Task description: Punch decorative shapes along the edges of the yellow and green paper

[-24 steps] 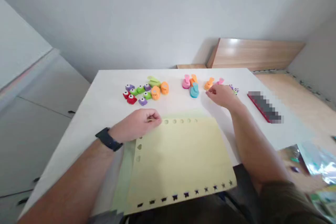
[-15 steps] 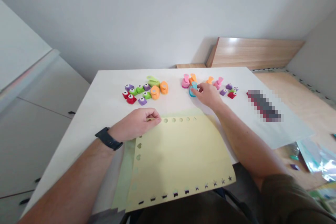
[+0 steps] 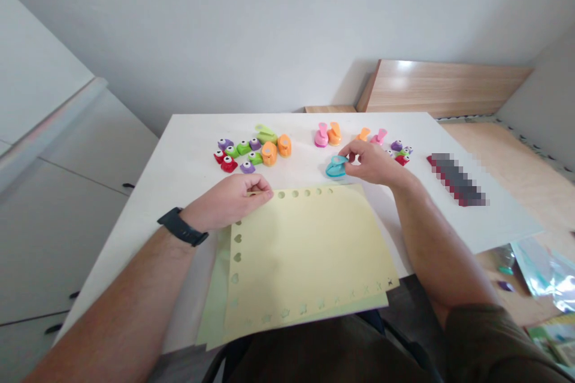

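A yellow sheet of paper (image 3: 309, 251) with shapes punched along its top, left and bottom edges lies over pale green paper (image 3: 211, 305). My left hand (image 3: 236, 200), with a dark band at its wrist, pinches the sheet near its top left corner. Beyond the top edge, my right hand (image 3: 371, 161) grips a blue craft punch (image 3: 335, 166) between thumb and fingers. The punch is tilted, its lever toward the hand. Behind it stand a pink punch (image 3: 321, 135) and an orange punch (image 3: 334, 134).
Small red, green and purple punches and two larger orange punches (image 3: 269, 154) are grouped at the left back of the white table (image 3: 179, 137). More punches (image 3: 396, 145) sit right of my right hand. A blurred dark and red object (image 3: 456, 179) lies farther right.
My right hand first moved left to the blue punch and closed on it. It has since drawn the punch away from the pink and orange ones and tilted it. My left hand keeps its pinch.
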`<act>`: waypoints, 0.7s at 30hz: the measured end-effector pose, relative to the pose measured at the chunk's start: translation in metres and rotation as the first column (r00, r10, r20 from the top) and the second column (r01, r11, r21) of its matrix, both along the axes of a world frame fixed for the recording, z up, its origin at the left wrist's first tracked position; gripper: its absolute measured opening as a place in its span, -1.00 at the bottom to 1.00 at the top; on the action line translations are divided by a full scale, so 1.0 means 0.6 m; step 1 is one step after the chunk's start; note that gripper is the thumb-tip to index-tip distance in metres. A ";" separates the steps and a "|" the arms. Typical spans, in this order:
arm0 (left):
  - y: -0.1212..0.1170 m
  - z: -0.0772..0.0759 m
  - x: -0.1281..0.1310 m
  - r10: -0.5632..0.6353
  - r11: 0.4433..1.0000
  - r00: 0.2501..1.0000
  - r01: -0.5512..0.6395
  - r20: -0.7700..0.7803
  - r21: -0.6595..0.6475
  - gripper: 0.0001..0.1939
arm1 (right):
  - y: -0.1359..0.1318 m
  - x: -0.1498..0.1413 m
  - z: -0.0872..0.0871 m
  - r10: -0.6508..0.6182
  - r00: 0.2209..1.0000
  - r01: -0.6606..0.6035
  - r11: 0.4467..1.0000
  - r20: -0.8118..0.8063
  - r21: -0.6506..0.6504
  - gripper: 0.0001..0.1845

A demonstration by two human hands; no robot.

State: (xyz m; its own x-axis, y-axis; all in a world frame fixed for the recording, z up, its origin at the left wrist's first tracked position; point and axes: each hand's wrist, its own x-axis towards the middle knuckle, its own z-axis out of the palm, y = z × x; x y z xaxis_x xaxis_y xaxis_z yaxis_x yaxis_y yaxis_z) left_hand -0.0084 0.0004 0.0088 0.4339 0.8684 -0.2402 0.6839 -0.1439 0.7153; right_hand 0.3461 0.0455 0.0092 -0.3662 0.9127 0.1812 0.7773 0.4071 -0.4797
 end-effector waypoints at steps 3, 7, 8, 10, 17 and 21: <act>0.003 0.001 -0.004 0.006 1.000 1.000 -0.006 0.013 0.000 -0.68 | -0.002 -0.003 0.001 0.054 0.998 -0.054 0.999 0.014 0.008 -0.73; 0.002 0.002 -0.005 0.014 1.000 1.000 -0.014 0.014 -0.007 -0.69 | -0.001 -0.006 -0.004 0.090 0.996 -0.091 0.996 0.019 0.012 -0.71; 0.002 0.003 -0.005 0.016 1.000 1.000 -0.016 0.014 -0.010 -0.69 | -0.001 -0.006 -0.005 0.088 0.996 -0.088 0.996 0.019 0.006 -0.71; 0.001 0.003 -0.004 0.017 1.000 1.000 -0.016 0.015 -0.017 -0.70 | 0.000 -0.005 -0.007 0.061 0.998 -0.061 0.998 0.025 -0.005 -0.71; 0.002 0.002 -0.006 -0.010 0.999 1.000 0.010 -0.008 -0.031 -0.69 | 0.009 0.016 -0.010 -0.037 0.999 0.036 0.999 0.015 0.028 -0.73; 0.003 -0.004 -0.009 -0.021 0.999 1.000 0.021 -0.013 -0.030 -0.68 | 0.014 0.019 -0.014 -0.064 0.997 0.062 0.997 0.031 0.040 -0.75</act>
State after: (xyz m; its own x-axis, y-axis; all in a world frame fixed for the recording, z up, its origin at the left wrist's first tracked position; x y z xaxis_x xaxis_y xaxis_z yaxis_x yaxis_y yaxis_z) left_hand -0.0140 0.0021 0.0064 0.4487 0.8513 -0.2721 0.6905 -0.1369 0.7103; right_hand 0.3576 0.0537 0.0010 -0.3144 0.9267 0.2058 0.8169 0.3745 -0.4387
